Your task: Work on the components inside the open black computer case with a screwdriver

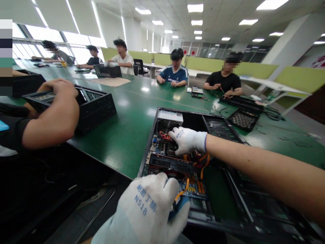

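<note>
Both gloved hands flank the graphics card (169,164), left hand (149,200) nearer and just this side of it, right hand (188,138) beyond. Its long axis runs roughly left to right inside the open computer case (151,135). The left curls with its fingertips hidden, the right spreads beside red wires (165,136); whether either grips anything, I cannot tell. Farther out come the power supply fan (167,125) and green desk (122,135).

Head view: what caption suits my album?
Open desktop computer case on a green table, gloved right hand near its power-supply fan, gloved left hand near its graphics card.
</note>
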